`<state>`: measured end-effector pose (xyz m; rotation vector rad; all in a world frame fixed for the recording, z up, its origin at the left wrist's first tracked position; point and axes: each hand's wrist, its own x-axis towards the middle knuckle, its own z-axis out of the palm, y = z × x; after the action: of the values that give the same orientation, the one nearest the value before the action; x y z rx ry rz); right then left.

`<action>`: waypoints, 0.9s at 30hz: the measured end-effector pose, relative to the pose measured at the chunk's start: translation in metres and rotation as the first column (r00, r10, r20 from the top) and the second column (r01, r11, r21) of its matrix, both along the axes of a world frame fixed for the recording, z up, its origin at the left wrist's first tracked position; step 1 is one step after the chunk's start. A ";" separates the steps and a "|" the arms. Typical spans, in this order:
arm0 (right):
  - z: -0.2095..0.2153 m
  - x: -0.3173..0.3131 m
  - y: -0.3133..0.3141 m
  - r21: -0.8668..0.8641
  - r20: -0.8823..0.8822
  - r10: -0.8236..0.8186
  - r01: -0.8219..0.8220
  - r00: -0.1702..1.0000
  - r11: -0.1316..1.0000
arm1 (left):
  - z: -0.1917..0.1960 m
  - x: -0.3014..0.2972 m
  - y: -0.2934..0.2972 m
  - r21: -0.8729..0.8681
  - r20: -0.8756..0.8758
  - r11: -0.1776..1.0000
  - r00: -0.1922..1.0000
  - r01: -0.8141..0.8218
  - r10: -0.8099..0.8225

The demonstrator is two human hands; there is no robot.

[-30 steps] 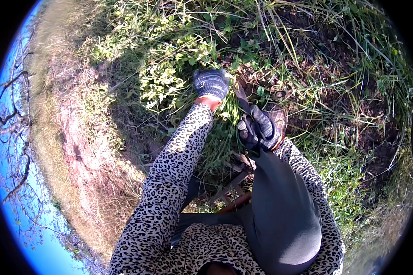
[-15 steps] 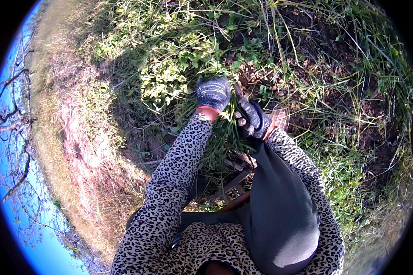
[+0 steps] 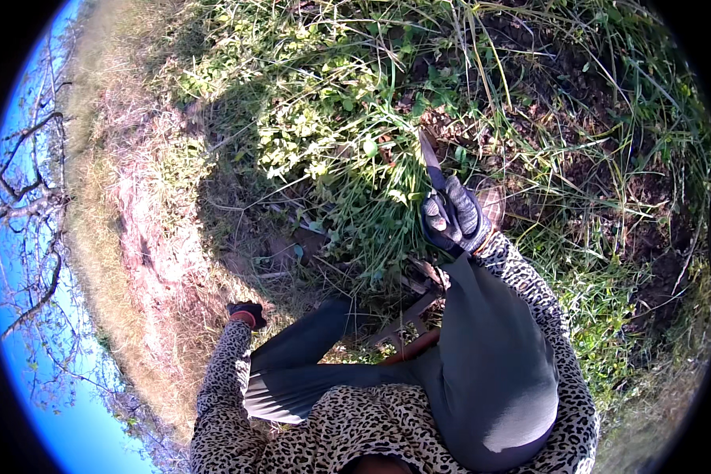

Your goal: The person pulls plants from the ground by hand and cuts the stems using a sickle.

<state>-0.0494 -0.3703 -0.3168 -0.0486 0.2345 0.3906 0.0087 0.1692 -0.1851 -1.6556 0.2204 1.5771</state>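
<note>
- Fingers [image 3: 438,223] of the gloved right hand [image 3: 457,215] curled tight, closed around the lower end of a dark bladed tool [image 3: 430,160]; the handle is mostly hidden in the grip.
- Tool angled up and slightly left from the fist, its tip at the right edge of a patch of long green stems [image 3: 395,186]; whether the edge touches them, cannot tell.
- Left hand [image 3: 247,312] well apart, out to the left beside the left trouser leg [image 3: 302,336], over dry grass. Dark glove, red cuff [image 3: 243,317]. Small and shadowed here: cannot tell how far its fingers open, or whether they hold anything.
- Green stems lie in the middle, left of the right hand, running down toward the gap between the legs. Pale-leaved plants [image 3: 292,142] beyond, up and left.
- Right trouser leg [image 3: 498,371], grey, bent, just below the right hand.
- Spotted sleeves [image 3: 529,288] on both arms.
- Reddish bare soil [image 3: 154,261] far left; leafless branches [image 3: 35,207] against blue sky past it.
</note>
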 end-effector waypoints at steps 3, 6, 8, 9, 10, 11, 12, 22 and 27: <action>-0.015 -0.012 -0.002 0.024 0.213 -0.056 0.052 0.975 0.998 | 0.019 0.045 -0.089 -0.465 0.377 0.884 0.913 0.042 0.155; 0.007 -0.006 0.002 0.041 0.045 -0.104 0.103 0.994 0.994 | 0.032 0.069 -0.195 -0.844 0.531 0.268 0.794 0.465 0.297; 0.030 -0.001 0.004 0.017 -0.209 -0.147 0.154 0.967 0.988 | 0.026 0.076 -0.261 -0.805 0.583 0.278 0.782 0.523 0.218; 0.033 -0.001 0.000 0.023 -0.104 -0.115 0.118 0.988 0.993 | 0.026 0.082 -0.303 -0.875 0.481 0.226 0.829 0.429 0.287; 0.033 0.000 -0.001 0.021 -0.155 -0.079 0.083 0.985 0.996 | 0.025 0.088 -0.337 -0.925 0.377 0.176 0.856 0.335 0.353; 0.031 -0.002 -0.002 0.018 -0.211 -0.049 0.054 0.976 0.998 | 0.005 0.094 -0.360 -0.937 0.349 0.126 0.857 0.326 0.379; 0.031 0.001 -0.001 0.028 -0.256 -0.008 0.015 0.967 0.999 | -0.012 0.101 -0.377 -0.941 0.332 0.088 0.849 0.325 0.411; 0.038 0.000 -0.001 -0.243 -0.198 -0.156 0.106 0.968 0.964 | -0.071 0.142 -0.483 -0.719 0.514 0.673 0.785 0.173 0.346; 0.052 0.003 -0.002 -0.582 -0.042 0.114 -0.117 0.993 0.805 | -0.097 0.146 -0.462 -0.859 0.433 0.496 0.699 0.128 0.569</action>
<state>-0.0459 -0.3723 -0.2649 -0.6772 0.3522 0.4289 0.1546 -0.2924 -0.2823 -3.0948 0.4221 0.8756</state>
